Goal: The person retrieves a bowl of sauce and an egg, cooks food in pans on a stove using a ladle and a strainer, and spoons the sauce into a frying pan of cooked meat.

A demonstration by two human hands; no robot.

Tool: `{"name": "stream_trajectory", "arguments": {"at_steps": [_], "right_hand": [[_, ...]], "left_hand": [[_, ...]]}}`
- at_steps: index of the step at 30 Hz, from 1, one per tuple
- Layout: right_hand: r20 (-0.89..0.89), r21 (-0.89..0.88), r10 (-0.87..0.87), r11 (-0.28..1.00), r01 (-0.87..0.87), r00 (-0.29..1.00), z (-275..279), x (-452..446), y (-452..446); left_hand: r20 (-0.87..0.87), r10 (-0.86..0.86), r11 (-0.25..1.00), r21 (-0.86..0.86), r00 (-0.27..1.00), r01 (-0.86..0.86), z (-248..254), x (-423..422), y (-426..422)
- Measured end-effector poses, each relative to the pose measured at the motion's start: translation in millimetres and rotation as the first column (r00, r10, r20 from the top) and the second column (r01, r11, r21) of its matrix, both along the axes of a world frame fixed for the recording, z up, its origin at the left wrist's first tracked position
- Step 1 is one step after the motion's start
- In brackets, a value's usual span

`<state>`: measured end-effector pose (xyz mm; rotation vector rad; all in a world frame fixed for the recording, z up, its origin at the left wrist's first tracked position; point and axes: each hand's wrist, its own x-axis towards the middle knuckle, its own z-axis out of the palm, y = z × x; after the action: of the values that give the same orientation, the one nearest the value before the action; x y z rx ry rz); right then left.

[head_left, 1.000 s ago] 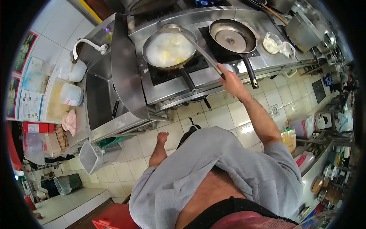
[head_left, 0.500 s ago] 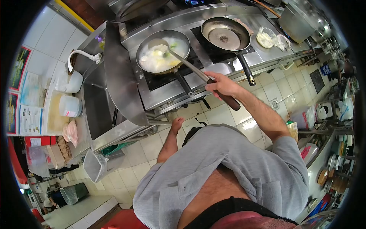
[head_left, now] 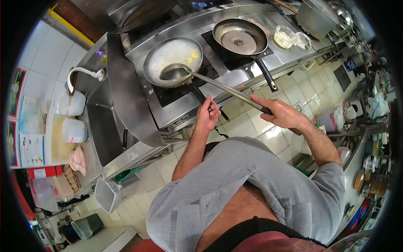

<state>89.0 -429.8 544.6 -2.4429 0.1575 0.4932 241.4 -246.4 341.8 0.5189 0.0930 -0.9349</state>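
My right hand (head_left: 279,112) is wrapped round the dark grip of a long metal ladle (head_left: 226,89). The ladle's bowl rests tilted in the near side of a frying pan (head_left: 145,69) on the left burner. Cloudy white liquid with some yellow bits (head_left: 178,52) fills much of that pan. At the end of the pan's black handle, my left hand (head_left: 208,115) has its fingers curled round it. A second frying pan (head_left: 241,41) sits on the right burner with its handle toward me, and neither hand touches it.
A metal splash panel (head_left: 130,92) divides the stove from the sink (head_left: 100,130) at left. A bowl of pale food (head_left: 284,37) and a large pot (head_left: 315,19) stand at the right. White tubs (head_left: 74,129) line the left counter.
My left hand has risen from beside my body to the pan handle. My right hand has moved right and down, drawing the ladle's bowl to the pan's near side.
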Motion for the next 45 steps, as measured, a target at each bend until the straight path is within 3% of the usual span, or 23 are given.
{"name": "stream_trajectory", "arguments": {"at_steps": [2, 3, 5, 8, 11, 16, 18, 21, 22, 23, 25, 28, 33, 36, 38, 42, 45], "right_hand": [[0.124, -0.158, 0.121, 0.982, -0.100, 0.985, -17.2, -2.5, -3.0], [0.123, -0.156, 0.110, 0.984, -0.090, 0.986, -22.6, -1.1, 1.4], [0.153, -0.370, 0.147, 0.926, -0.081, 0.977, -30.7, 4.9, 9.3], [0.158, -0.425, 0.104, 0.905, -0.027, 0.982, -53.9, 16.0, 21.9], [0.225, -0.410, 0.066, 0.912, 0.033, 0.972, -68.9, 27.2, 36.5], [0.184, -0.406, -0.046, 0.906, 0.118, 0.982, -86.0, 46.1, 56.7], [0.132, -0.435, -0.077, 0.891, 0.127, 0.988, -95.0, 52.5, 62.7], [0.245, -0.354, -0.107, 0.915, 0.192, 0.964, -113.5, 52.0, 64.2], [0.268, -0.337, -0.118, 0.919, 0.207, 0.956, -119.0, 51.7, 65.7], [0.285, -0.326, -0.123, 0.920, 0.217, 0.950, -111.7, 46.2, 68.2], [0.283, -0.288, -0.145, 0.930, 0.228, 0.948, -102.6, 33.4, 70.2], [0.471, -0.310, -0.167, 0.888, 0.340, 0.866, -92.9, 1.7, 61.6], [0.651, -0.216, -0.346, 0.768, 0.603, 0.675, -54.1, -92.7, 35.5], [0.701, -0.192, -0.437, 0.646, 0.739, 0.563, -34.3, -165.8, 25.8], [0.683, -0.189, -0.517, 0.556, 0.809, 0.516, -18.5, -219.9, 29.2], [0.752, -0.149, -0.556, 0.380, 0.913, 0.354, -16.3, -330.8, 40.3], [0.725, -0.041, -0.658, 0.258, 0.965, 0.206, -15.4, -401.2, 61.8]], "left_hand": [[0.032, -0.013, 0.998, 0.058, 0.999, 0.011, 1.5, -0.4, 3.5], [0.030, -0.024, 0.998, 0.060, 0.999, 0.022, 2.7, -1.3, 5.1], [0.036, -0.011, 0.995, 0.095, 0.999, 0.008, 4.7, -0.4, 5.7], [0.045, -0.018, 0.992, 0.128, 0.999, 0.012, 4.2, 0.9, 8.3], [0.121, -0.058, 0.980, 0.194, 0.991, 0.034, 4.3, 2.5, 13.0], [0.198, -0.106, 0.978, 0.196, 0.974, 0.066, -6.3, 4.6, 17.6], [0.215, -0.099, 0.985, 0.159, 0.972, 0.065, -17.0, 7.4, 15.2], [0.250, -0.139, 0.990, 0.068, 0.958, 0.126, -31.8, 6.5, 16.8], [0.336, -0.187, 0.980, 0.001, 0.923, 0.198, -33.4, 3.1, 18.4], [0.416, -0.217, 0.961, -0.070, 0.883, 0.269, -34.8, -1.2, 17.2], [0.609, -0.364, 0.922, 0.128, 0.705, 0.365, -17.3, -22.0, 13.6], [0.448, -0.670, 0.740, 0.339, 0.592, 0.581, -88.8, -21.8, 6.0], [0.241, -0.906, 0.416, 0.649, 0.347, 0.637, -125.3, -56.5, 5.7], [0.141, -0.951, 0.274, 0.796, 0.275, 0.539, -187.6, -62.6, 3.2], [0.107, -0.984, 0.159, 0.879, 0.139, 0.450, -230.2, -72.4, -5.4], [0.089, -0.962, 0.044, 0.984, -0.258, 0.174, -286.2, -97.4, -30.9], [0.090, -0.769, 0.155, 0.987, -0.633, -0.049, -310.2, -127.1, -53.8]]}}
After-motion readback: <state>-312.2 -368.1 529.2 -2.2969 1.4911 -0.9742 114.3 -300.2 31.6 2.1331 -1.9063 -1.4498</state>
